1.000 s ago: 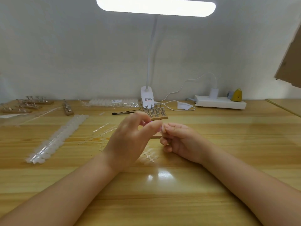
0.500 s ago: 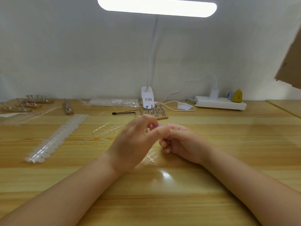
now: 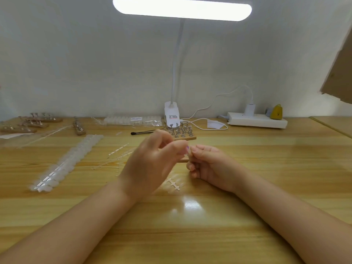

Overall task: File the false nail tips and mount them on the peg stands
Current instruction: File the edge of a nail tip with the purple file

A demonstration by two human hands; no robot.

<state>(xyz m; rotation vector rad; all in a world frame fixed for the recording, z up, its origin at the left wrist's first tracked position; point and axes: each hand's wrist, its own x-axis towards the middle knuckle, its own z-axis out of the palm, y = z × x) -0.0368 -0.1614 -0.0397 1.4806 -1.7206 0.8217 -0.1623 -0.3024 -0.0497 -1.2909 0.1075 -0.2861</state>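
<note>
At the far left of the pale wooden table point(image 3: 247, 216), four narrow wooden peg stands point(image 3: 41, 120) with small metal pegs lie near the wall, three in a cluster and one point(image 3: 79, 127) a little to their right. Nearer, a long strip of translucent white false nail tips point(image 3: 64, 164) runs diagonally from the near left toward the far centre. Just right of it lie several thin clear plastic sprue sticks point(image 3: 119, 149). By the wall a clear plastic bag of nail tips point(image 3: 133, 120) rests flat, and a thin black brush point(image 3: 142, 133) lies in front of it.

The left hand point(image 3: 150, 164) is raised above the table centre, blurred, its thumb and forefinger drawn together as if pinching; what they hold is too small and blurred to tell. A small purple speck point(image 3: 187, 147) shows at its fingertip, where it meets the right hand point(image 3: 209, 164). The right hand's fingers are curled inward, thumb and forefinger pinching a small pale false nail tip point(image 3: 189, 153). Under the hands a short clear sprue with nail tips point(image 3: 175, 184) lies on the table.

Beyond the hands stands a square wooden peg stand point(image 3: 182, 133) crowded with upright metal pegs, just in front of the white clip base of the desk lamp point(image 3: 171, 116), whose lit bar point(image 3: 182, 9) spans the top. Farther right, a white power strip point(image 3: 257, 121) sits against the wall with a white plug point(image 3: 250, 109) in it and a small yellow object point(image 3: 276, 112) beside it.
</note>
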